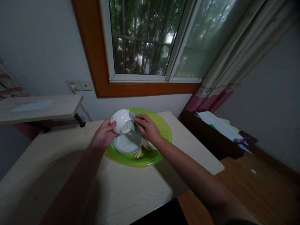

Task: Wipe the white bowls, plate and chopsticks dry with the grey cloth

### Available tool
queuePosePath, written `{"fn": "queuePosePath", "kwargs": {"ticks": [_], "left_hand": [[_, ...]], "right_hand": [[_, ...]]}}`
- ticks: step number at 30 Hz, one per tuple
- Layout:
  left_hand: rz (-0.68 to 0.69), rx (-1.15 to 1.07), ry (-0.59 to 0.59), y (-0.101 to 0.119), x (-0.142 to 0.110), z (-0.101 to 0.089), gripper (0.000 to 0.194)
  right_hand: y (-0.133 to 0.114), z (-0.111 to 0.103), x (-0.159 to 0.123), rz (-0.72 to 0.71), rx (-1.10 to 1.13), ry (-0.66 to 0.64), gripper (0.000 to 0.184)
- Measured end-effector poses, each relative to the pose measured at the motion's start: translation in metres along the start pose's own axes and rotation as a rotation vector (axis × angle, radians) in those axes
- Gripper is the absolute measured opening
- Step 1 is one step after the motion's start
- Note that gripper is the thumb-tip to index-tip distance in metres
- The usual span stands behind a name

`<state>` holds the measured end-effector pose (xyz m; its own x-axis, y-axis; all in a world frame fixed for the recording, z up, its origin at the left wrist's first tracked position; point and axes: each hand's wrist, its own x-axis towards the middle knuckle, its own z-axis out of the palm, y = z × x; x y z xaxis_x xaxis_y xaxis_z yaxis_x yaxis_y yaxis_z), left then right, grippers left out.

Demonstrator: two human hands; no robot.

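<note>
A white bowl is tipped on its side above the tray, its round foot turned toward me. My left hand grips its left rim, thumb on the outside. My right hand presses a grey cloth against the bowl's right side; part of the cloth hangs below the fingers. Under the bowl, a white plate lies in a round green plastic tray. Beside the plate are light wooden chopsticks. Another bowl with a coloured pattern is partly hidden by my right forearm.
The tray stands on a pale wooden table against the wall below a window. A raised shelf with a paper sheet is at the left. Right of the table, a dark cabinet holds papers.
</note>
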<state>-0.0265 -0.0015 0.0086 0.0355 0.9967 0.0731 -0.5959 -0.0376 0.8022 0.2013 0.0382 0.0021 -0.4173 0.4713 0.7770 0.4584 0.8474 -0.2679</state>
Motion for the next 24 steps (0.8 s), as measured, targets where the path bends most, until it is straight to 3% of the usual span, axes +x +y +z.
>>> {"fn": "queuePosePath", "kwargs": {"ticks": [4, 9, 15, 19, 24], "left_hand": [[0.01, -0.032, -0.016, 0.0, -0.001, -0.001, 0.017], [-0.002, -0.054, -0.049, 0.001, -0.001, 0.0, 0.018], [-0.025, -0.032, -0.08, 0.003, -0.001, 0.0, 0.028], [-0.072, 0.006, -0.126, 0.002, -0.002, -0.002, 0.03], [-0.099, 0.009, -0.16, 0.001, -0.003, -0.001, 0.035]], "right_hand": [[0.004, 0.002, 0.0, 0.078, 0.052, 0.007, 0.033], [-0.006, -0.002, 0.0, -0.021, 0.075, 0.006, 0.034], [-0.017, 0.002, -0.002, -0.222, 0.013, -0.254, 0.035], [-0.02, 0.0, -0.002, -0.198, -0.055, -0.194, 0.032], [-0.012, -0.001, -0.002, -0.066, -0.12, -0.092, 0.032]]}}
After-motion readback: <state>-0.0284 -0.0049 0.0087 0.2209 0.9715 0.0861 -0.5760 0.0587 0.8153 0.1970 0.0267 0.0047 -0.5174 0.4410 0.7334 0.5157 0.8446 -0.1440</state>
